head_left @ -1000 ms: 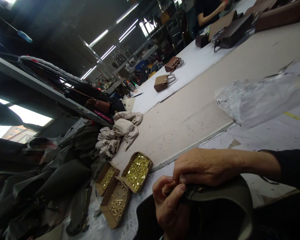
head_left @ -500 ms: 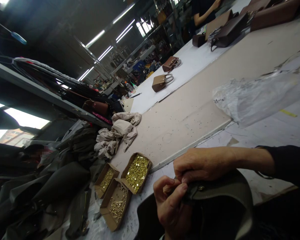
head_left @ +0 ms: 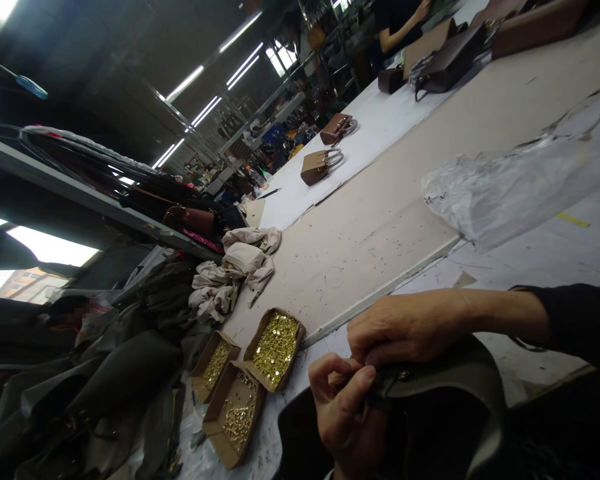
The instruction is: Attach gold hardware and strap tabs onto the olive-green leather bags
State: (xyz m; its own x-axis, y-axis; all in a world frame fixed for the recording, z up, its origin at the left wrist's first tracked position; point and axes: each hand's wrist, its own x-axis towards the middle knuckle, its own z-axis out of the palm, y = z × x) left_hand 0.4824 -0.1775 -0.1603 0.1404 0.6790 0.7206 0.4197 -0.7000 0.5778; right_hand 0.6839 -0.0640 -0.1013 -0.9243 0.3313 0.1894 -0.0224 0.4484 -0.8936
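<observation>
A dark olive handbag (head_left: pixel 460 380) lies at the lower right, its curved edge turned up and its inside in deep shadow. At its near-left corner my left hand (head_left: pixel 345 407) pinches the edge between thumb and bent fingers. From above, my right hand (head_left: pixel 405 327) closes on the same edge, its fingertips meeting the left thumb. A small gold-coloured metal fitting (head_left: pixel 403 375) shows on the bag just under my right hand. Whether a small part sits between the fingertips is hidden.
Cardboard trays of small gold metal pieces (head_left: pixel 275 347) stand left of the bag. Beyond them lie crumpled beige cloth (head_left: pixel 245 257) and piled dark bags (head_left: pixel 125 367). Clear plastic sheeting (head_left: pixel 480 193) is at right. Small brown handbags (head_left: pixel 320 167) and a co-worker's arm (head_left: pixel 403 33) appear farther off.
The view has shifted slightly. Both hands keep nearly the same grip on the bag's edge, and nothing else visibly moves.
</observation>
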